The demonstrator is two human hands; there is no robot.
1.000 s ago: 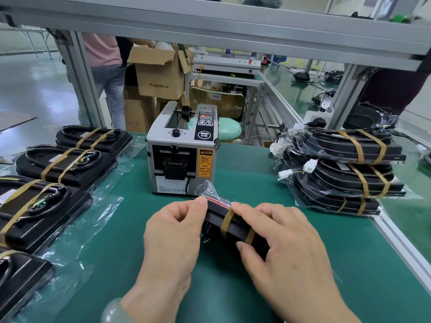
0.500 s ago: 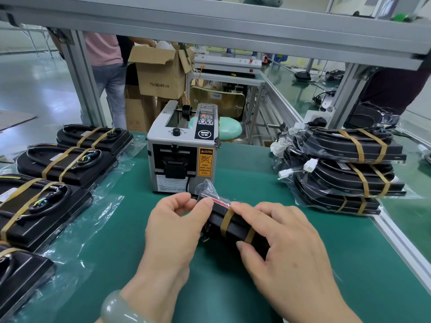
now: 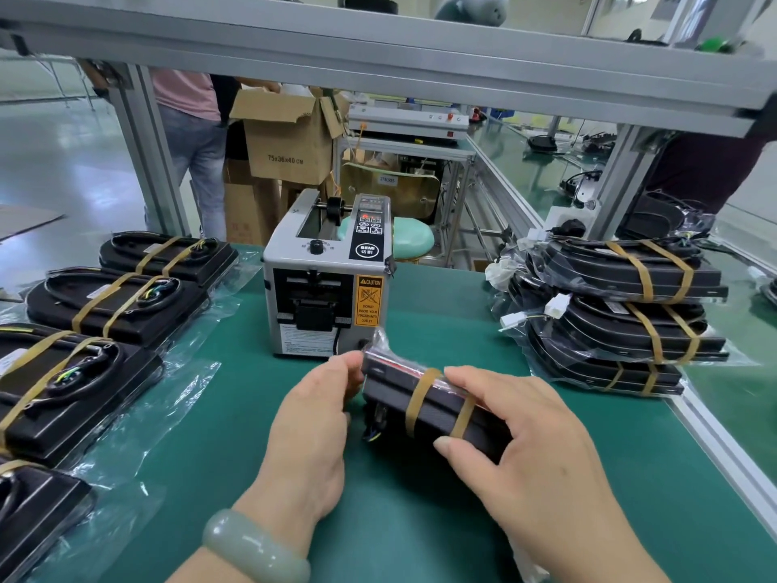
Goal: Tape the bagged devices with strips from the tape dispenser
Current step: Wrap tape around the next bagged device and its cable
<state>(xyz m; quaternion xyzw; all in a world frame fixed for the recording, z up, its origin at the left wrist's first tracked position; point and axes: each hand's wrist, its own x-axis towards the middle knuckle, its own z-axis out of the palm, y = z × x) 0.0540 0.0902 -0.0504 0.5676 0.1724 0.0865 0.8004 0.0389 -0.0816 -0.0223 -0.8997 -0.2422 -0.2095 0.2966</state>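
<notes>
A black bagged device (image 3: 424,403) stands on its edge on the green mat, with two tan tape strips wrapped over it. My left hand (image 3: 311,431) grips its left end, fingers at the top corner. My right hand (image 3: 529,452) holds its right part, thumb on the near face and fingers over the top. The grey tape dispenser (image 3: 326,284) stands just behind the device, its outlet facing me.
Several taped bagged devices (image 3: 113,300) lie in a row along the left. A stack of taped devices (image 3: 622,313) sits at the right by the aluminium table edge (image 3: 723,448). A frame beam (image 3: 378,61) crosses overhead. A person (image 3: 193,132) stands by cardboard boxes (image 3: 290,140) beyond.
My left hand has slid down from the top of the device to its left end. The device now shows more of its near face. My right hand keeps its hold.
</notes>
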